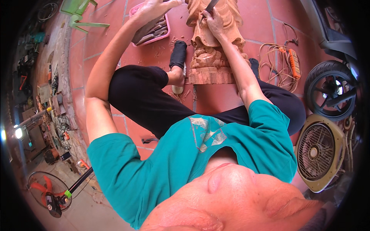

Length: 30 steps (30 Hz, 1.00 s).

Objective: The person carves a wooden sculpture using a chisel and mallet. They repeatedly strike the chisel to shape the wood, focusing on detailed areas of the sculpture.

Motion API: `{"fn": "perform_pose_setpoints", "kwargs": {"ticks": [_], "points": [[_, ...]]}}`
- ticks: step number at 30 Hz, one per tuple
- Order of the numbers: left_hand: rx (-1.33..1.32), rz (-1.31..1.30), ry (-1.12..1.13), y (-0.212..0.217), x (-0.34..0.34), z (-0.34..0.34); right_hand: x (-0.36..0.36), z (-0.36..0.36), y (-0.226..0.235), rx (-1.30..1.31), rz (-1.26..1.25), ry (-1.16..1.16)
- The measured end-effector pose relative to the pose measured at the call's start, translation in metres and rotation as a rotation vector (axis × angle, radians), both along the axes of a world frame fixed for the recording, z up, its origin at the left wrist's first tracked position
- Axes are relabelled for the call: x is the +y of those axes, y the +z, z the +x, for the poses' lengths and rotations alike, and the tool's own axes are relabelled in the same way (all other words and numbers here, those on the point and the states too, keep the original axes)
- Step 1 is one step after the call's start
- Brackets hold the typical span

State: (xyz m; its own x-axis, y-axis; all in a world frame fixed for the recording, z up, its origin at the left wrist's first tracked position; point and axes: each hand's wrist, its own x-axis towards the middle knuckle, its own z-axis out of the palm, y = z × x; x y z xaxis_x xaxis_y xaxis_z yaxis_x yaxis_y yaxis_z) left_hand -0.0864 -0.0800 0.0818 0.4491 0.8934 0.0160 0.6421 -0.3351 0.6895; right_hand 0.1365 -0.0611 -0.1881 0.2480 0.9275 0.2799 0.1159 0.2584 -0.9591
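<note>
A reddish-brown wooden carving [200,36] with folded, draped shapes lies lengthwise in front of me, its jagged flat base [211,76] toward me. My right hand [215,24] rests on the carving, its fingers closed on a dark, slim chisel [210,5] slanting against the wood; the chisel's upper end is cut off by the frame. My left hand [158,8] is raised at the top edge, above and beside a pink tray [168,27] of tools. One digit stretches rightward. The rest of that hand is out of frame, so whether it holds anything is hidden.
Wood chips lie scattered on the red tiles [146,56]. To the right are an orange power strip [295,63] with tangled cord, a wheel [330,90] and a box fan [317,152]. At left stand a green chair [77,17], wall clutter and a fan [48,192].
</note>
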Motion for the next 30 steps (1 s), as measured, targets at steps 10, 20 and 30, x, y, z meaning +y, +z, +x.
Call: {"fn": "perform_pose_setpoints", "kwargs": {"ticks": [10,20,30], "points": [[-0.348,-0.266,0.114,-0.038,0.015,-0.065,-0.007,0.006,0.008,-0.003,-0.055,0.138],[-0.414,-0.383,0.305,-0.171,-0.051,-0.09,-0.025,0.009,0.021,-0.12,-0.043,0.051],[-0.431,-0.436,0.369,-0.232,-0.087,-0.081,-0.018,-0.003,0.027,-0.148,-0.076,-0.009]]}}
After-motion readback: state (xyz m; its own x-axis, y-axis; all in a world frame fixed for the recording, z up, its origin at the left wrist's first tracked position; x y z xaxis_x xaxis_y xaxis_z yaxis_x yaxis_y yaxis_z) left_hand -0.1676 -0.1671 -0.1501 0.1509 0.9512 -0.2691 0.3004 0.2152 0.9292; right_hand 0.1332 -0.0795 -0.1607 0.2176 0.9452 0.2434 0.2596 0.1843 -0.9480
